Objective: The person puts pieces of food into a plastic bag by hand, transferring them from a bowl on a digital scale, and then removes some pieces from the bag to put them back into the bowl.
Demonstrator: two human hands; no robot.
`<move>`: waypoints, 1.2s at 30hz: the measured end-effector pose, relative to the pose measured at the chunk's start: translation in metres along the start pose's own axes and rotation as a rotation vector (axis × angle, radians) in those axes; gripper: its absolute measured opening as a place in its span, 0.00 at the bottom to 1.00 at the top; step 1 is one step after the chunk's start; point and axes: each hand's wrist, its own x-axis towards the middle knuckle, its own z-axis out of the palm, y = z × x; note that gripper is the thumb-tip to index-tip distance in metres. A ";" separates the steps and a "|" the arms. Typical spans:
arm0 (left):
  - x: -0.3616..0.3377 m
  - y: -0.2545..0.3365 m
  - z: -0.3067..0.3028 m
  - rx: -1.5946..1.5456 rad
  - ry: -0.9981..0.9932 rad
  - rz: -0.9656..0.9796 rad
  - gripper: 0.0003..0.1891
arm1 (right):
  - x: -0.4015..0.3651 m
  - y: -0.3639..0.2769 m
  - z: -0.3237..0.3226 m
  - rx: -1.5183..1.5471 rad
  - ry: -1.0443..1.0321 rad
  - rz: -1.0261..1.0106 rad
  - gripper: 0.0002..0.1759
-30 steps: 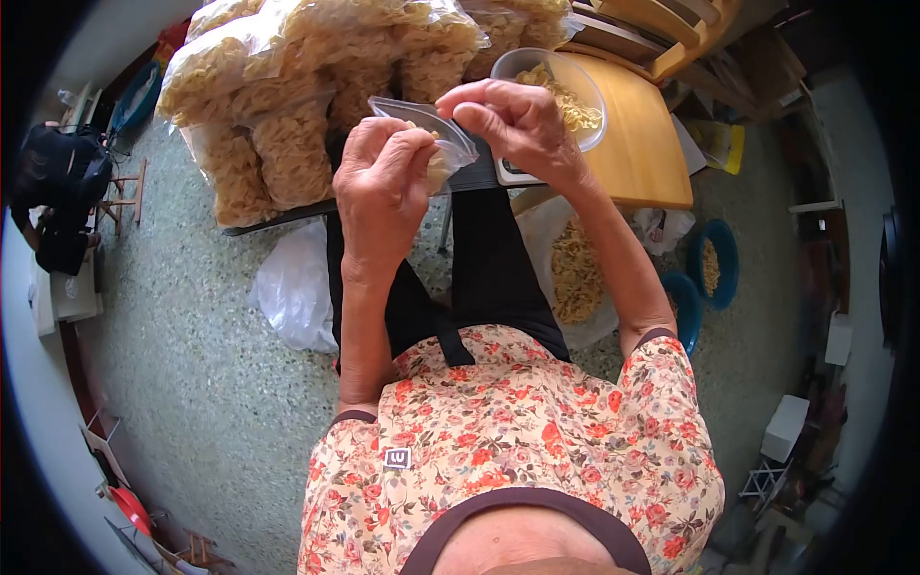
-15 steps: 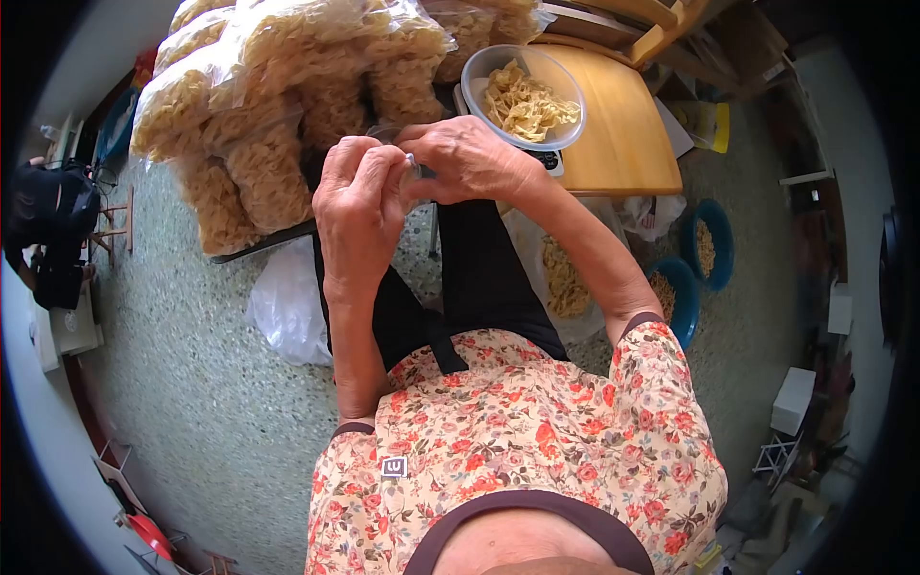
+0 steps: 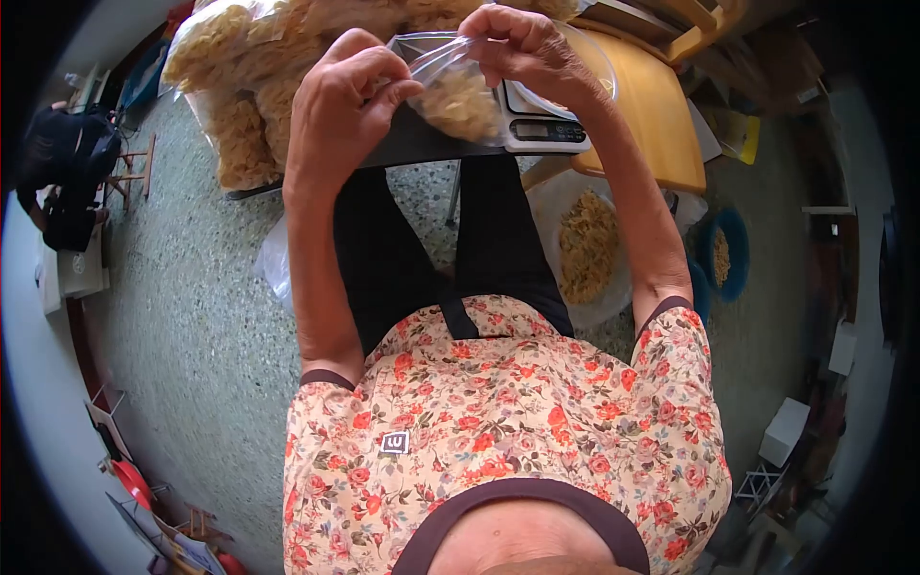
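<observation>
A clear plastic bag (image 3: 458, 101) with pale yellow, flaky pieces in it hangs between my hands above the dark table edge. My left hand (image 3: 350, 101) pinches the bag's top on the left side. On the right side, the fingers of my right hand (image 3: 522, 53) are closed on the bag's top edge. A white scale (image 3: 546, 134) with a dark display lies just below my right hand. The clear round bowl (image 3: 610, 81) behind that hand is partly hidden by it.
Filled clear bags (image 3: 240, 125) are piled at the upper left. A wooden chair seat (image 3: 652, 125) stands right of the scale. On the floor are an open bag of yellow pieces (image 3: 589, 244) and a blue basin (image 3: 736, 259). A person (image 3: 62, 172) is at the far left.
My hands have moved apart and upward, and the filled bag now shows between them. The scale has come into fuller view, while my right arm now covers part of the bowl.
</observation>
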 end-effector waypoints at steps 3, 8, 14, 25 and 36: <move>0.006 -0.013 -0.006 -0.291 -0.138 0.000 0.09 | -0.004 -0.012 -0.003 0.073 0.004 0.101 0.05; 0.005 0.000 -0.011 -0.441 -0.389 -0.330 0.11 | -0.011 -0.010 -0.007 0.363 0.000 0.103 0.05; 0.009 -0.019 -0.002 0.165 -0.261 0.301 0.10 | -0.014 -0.038 -0.001 -0.667 -0.216 -0.241 0.14; -0.014 0.004 0.005 -0.066 -0.284 0.230 0.04 | -0.045 -0.026 0.031 -0.522 0.114 -0.150 0.07; -0.033 0.037 0.027 0.109 -0.214 0.168 0.26 | -0.079 -0.030 0.050 -0.421 0.402 -0.288 0.09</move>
